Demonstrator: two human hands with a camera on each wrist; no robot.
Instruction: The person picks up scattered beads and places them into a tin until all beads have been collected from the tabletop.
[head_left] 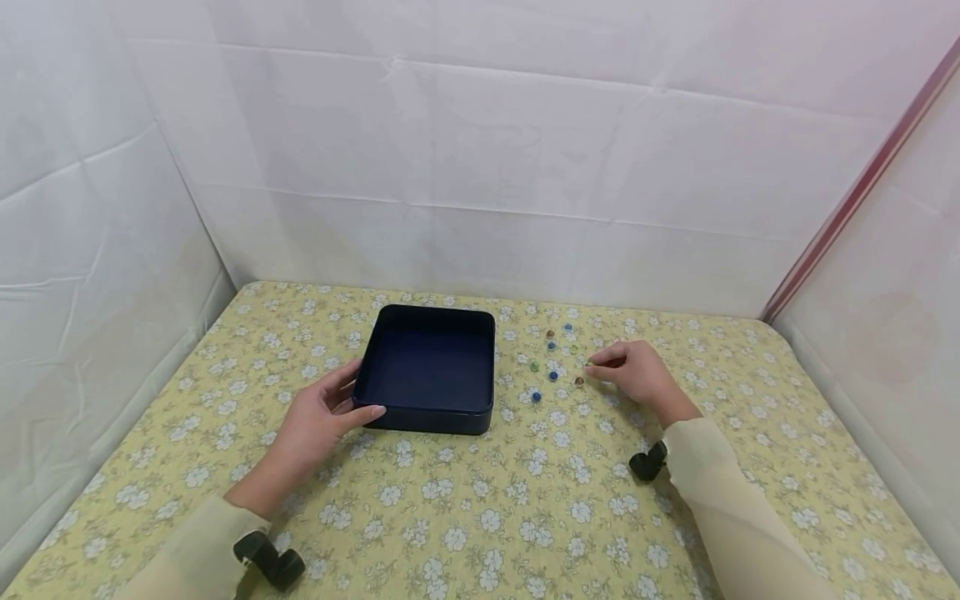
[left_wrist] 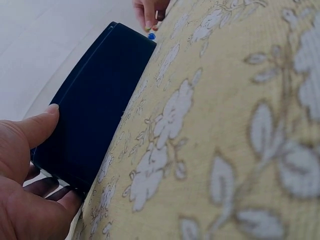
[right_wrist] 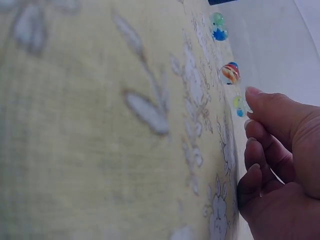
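A square dark navy tray (head_left: 423, 421) with low walls lies on the table. My left hand (head_left: 311, 425) grips its near left corner, thumb at the rim and fingers along the outer wall. Right of the tray, several glass marbles lie scattered, among them a blue marble (head_left: 536, 397), a green marble (head_left: 534, 366) and an orange-brown marble (head_left: 579, 382). My right hand (head_left: 636, 372) is at their right side, thumb and index fingertips pinching what looks like a small marble, mostly hidden. In the right wrist view a swirled orange marble (right_wrist: 230, 73) lies near those fingertips.
Yellow floral cloth (head_left: 457, 508) covers the table. White sheeting (head_left: 480, 167) rises behind and at both sides, with a reddish strip (head_left: 862, 187) at the right corner. Each wrist carries a black strap mount (head_left: 268, 561).
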